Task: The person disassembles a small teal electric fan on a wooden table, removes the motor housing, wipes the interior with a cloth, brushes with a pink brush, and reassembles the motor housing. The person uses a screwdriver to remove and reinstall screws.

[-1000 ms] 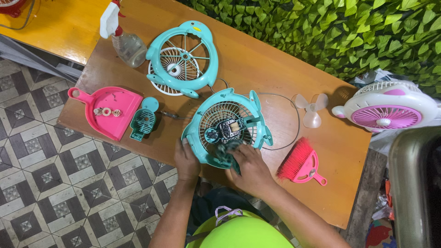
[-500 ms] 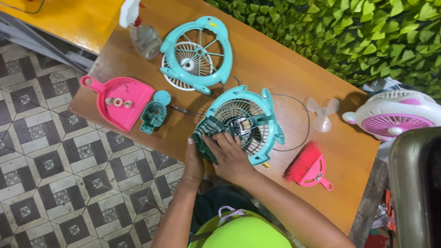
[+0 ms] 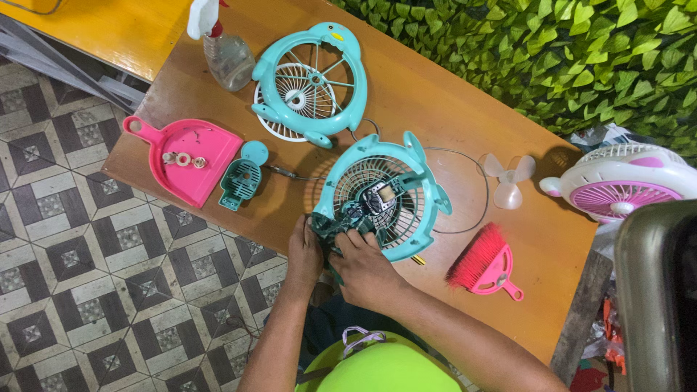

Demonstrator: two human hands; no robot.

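A teal fan housing (image 3: pixel 406 199) with its grille and exposed motor was seen lying flat near the middle of the brown wooden surface (image 3: pixel 435 101), close to its near edge. At the housing's 7 o'clock side, a dark green part of the fan (image 3: pixel 340 223) was gripped by both hands. The left hand (image 3: pixel 305 254) was closed on this part from the left, and the right hand (image 3: pixel 367 272) was laid over it from below, with the fingers curled around it. How tightly it was held could not be told.

At 11 o'clock from the housing, a second teal fan frame (image 3: pixel 312 80) with a white grille was placed, and a clear spray bottle (image 3: pixel 223 51) stood just beside it, at its 9 o'clock. At 9 o'clock from the housing, a small teal cover (image 3: pixel 243 180) was lying, touching a pink dustpan (image 3: pixel 185 160) in which a few small metal parts (image 3: pixel 183 158) were kept. A thin cable (image 3: pixel 475 181) was looped around the housing's right side. At 3 o'clock, a translucent fan blade (image 3: pixel 508 178) was lying apart from the housing, and at 4 o'clock a small red and pink brush (image 3: pixel 483 265) was seen. A white and pink fan (image 3: pixel 624 185) was placed at the far right end of the surface. A green leafy wall (image 3: pixel 552 51) was seen behind the surface, and a patterned tile floor (image 3: pixel 87 276) to its left.
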